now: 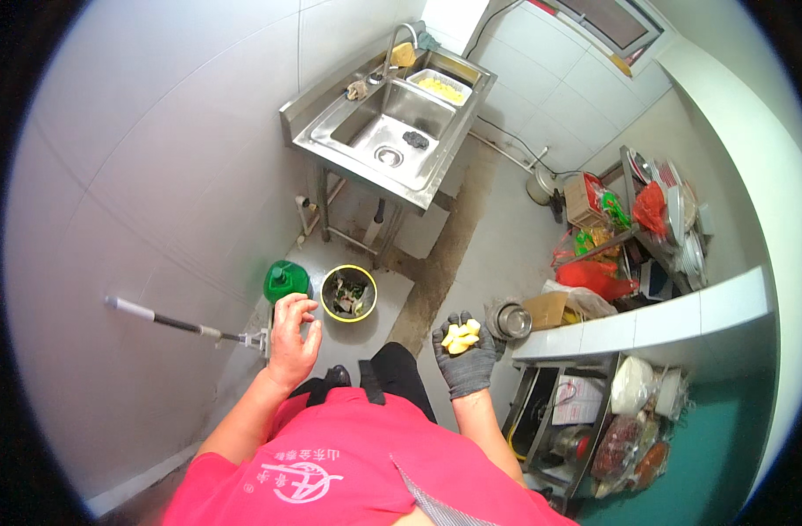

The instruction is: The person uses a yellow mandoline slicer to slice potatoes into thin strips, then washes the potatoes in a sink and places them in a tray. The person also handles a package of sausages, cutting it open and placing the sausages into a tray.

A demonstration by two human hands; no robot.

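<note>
Several pale yellow food chunks (461, 336), perhaps potato, lie heaped in my right hand (468, 365). That hand wears a dark grey glove and is turned palm up, fingers curled around the pieces. My left hand (294, 342) is bare and raised, its fingers loosely bent and apart, with nothing in them. Close beyond it on the floor are a green plastic jug (286, 281) and a yellow-rimmed bin (348, 293) holding scraps. Farther off, a white plastic basket (440, 87) with more yellow pieces sits at the far basin of the stainless steel sink (388, 131).
A long-handled tool (171, 320) leans by the left wall. Metal bowls (513, 320) stand beside a cardboard box (547, 309) on the right. Shelves (628, 177) there carry bags and dishes; a lower rack (572, 427) stands nearer me. A dark scouring pad (415, 139) lies in the near basin.
</note>
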